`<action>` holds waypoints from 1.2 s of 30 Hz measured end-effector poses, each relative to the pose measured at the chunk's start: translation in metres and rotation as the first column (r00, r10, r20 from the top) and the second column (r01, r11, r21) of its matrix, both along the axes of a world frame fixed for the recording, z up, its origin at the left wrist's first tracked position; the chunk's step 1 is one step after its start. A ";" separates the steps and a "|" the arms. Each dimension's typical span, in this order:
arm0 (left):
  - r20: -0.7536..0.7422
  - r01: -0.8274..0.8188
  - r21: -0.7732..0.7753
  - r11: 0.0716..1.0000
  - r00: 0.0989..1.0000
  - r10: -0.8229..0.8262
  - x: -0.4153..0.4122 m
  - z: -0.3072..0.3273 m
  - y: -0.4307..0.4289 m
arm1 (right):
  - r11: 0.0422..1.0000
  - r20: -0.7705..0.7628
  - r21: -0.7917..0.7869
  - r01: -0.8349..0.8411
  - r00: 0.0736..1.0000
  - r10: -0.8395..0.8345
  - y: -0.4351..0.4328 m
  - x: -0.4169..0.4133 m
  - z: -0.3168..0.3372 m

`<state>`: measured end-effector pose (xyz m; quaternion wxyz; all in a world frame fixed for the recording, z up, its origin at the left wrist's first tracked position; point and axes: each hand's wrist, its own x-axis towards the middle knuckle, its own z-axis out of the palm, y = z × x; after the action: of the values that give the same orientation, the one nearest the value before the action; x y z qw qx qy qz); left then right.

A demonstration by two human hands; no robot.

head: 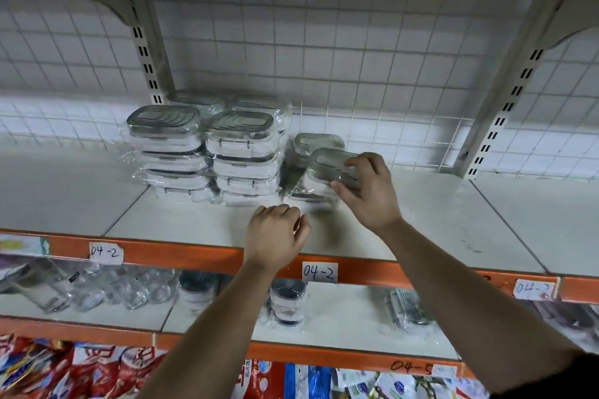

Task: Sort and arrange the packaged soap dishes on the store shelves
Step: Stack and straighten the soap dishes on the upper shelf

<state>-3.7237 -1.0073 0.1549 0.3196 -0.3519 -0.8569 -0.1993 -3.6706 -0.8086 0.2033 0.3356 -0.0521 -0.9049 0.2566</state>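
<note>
Clear plastic-wrapped soap dishes with grey slotted lids stand in stacks on the white shelf (421,220). One tall stack (168,152) is at the left, a second tall stack (243,155) is beside it, and more sit behind them. A shorter stack (312,196) is to the right. My right hand (366,191) grips the top soap dish (327,163) of that short stack, fingers over its lid and thumb at its near edge. My left hand (275,236) hovers above the shelf's front, fingers loosely curled, holding nothing.
A white wire grid (356,58) backs the shelf, with slotted uprights (149,68) at left and right. The orange shelf edge (201,256) carries "04-2" labels. Glass jars (107,291) and more packaged dishes (287,301) sit on the shelf below. Colourful packets (64,369) lie at the bottom.
</note>
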 end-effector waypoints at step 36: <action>0.109 0.468 0.149 0.871 0.867 -0.485 0.180 -0.068 0.079 | 0.980 0.014 -0.104 0.169 0.986 -0.168 0.056 0.244 -0.099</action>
<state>-3.5437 -0.9281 0.0872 0.2182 -0.5181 -0.7507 -0.3470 -3.4268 -0.7525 0.1042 0.3507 -0.1466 -0.8834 0.2742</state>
